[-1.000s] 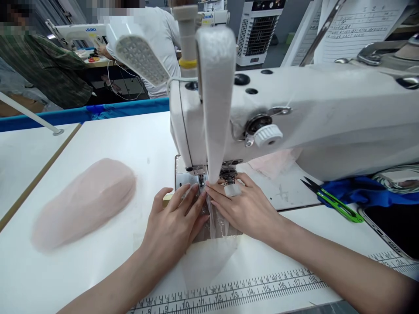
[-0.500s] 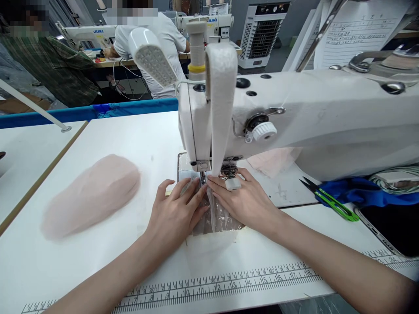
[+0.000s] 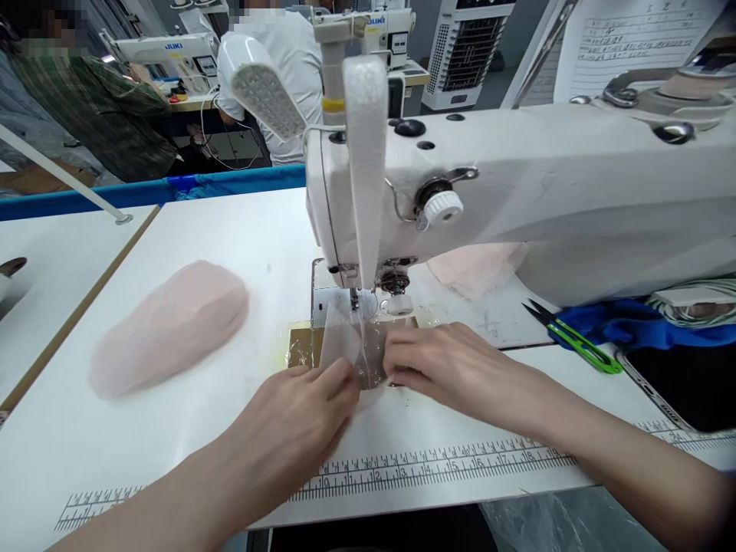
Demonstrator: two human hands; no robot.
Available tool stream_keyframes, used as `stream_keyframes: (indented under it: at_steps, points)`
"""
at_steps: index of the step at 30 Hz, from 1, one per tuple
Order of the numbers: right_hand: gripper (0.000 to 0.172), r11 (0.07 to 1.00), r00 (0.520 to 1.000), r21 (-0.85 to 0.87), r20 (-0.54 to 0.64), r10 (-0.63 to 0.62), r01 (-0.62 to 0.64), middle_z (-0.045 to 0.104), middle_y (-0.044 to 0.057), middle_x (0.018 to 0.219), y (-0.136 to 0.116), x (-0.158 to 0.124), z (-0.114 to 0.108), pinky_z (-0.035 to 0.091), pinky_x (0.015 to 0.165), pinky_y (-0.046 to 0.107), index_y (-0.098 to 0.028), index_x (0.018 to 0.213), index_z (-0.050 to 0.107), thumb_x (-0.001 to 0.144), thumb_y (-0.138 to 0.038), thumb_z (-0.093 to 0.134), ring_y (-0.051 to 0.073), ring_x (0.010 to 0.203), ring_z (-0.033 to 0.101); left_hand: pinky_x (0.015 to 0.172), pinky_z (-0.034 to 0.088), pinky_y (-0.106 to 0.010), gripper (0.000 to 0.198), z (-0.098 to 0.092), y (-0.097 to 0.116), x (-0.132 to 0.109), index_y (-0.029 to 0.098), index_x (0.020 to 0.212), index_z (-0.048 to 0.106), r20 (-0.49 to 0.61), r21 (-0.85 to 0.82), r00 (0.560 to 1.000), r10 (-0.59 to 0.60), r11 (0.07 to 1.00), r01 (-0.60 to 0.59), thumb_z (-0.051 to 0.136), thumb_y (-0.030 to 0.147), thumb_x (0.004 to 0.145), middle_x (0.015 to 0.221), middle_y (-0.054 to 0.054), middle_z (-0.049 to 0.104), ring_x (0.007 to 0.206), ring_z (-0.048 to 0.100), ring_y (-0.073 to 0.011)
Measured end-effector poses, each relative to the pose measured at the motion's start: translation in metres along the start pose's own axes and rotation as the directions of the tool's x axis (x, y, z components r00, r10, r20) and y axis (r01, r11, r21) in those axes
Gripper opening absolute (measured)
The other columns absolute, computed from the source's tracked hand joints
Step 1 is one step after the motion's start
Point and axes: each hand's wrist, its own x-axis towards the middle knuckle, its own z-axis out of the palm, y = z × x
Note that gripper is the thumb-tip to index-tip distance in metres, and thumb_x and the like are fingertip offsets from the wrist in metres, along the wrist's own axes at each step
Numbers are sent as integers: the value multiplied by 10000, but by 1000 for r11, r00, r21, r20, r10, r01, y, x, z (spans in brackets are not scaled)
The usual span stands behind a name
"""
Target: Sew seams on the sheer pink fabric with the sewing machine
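Observation:
A strip of sheer pale fabric point(image 3: 340, 339) runs toward me from under the presser foot point(image 3: 355, 297) of a white sewing machine point(image 3: 494, 184). My left hand point(image 3: 310, 406) pinches the fabric's near left side, thumb against curled fingers. On the other side my right hand point(image 3: 431, 360) is closed, its fingertips on the fabric's right edge. Both hands lie just in front of the needle area, on the near side of the metal needle plate point(image 3: 325, 303). The exact grip of the right fingertips is partly hidden.
Left on the table lies a pale pink sheer fabric piece point(image 3: 172, 330); another fabric piece point(image 3: 477, 268) lies behind the needle. Green thread snips point(image 3: 580, 345), a blue cloth point(image 3: 621, 326) and a phone point(image 3: 681, 383) sit at right. A printed ruler point(image 3: 402, 475) follows the front edge. Two people work beyond.
Both hands have drawn back toward me from the presser foot. Their fingers, flat and spread before, are now closed on the fabric. The view has shifted slightly.

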Motion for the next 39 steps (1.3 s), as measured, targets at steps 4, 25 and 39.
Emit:
stream_keyframes:
  at_steps: [4,25,39]
  points:
    - [183,991,994,123,-85,68,-58,581,-46,642,5,2,3,304,471,232,-204,784,547,936,-145,463,99,527,516,464,387,-229,197,2,-7,5,214,945,506,-25,-312,987,-158,939,142,311,208,970,774,13,617,526,567,-111]
    - [263,971,761,-224,-617,-203,78,626,-19,679,14,18,28,391,499,186,-183,1044,639,943,-103,410,79,575,542,435,331,-219,255,-15,-37,57,201,719,684,-76,-184,969,-234,959,217,444,165,796,456,40,506,399,412,-97]
    - [236,965,790,-254,-579,-201,59,630,45,769,7,22,24,412,541,233,-147,901,684,908,-104,452,130,667,549,520,378,-217,381,-3,-40,52,217,914,730,-247,-113,949,-197,978,174,431,69,731,649,5,604,554,511,-116]
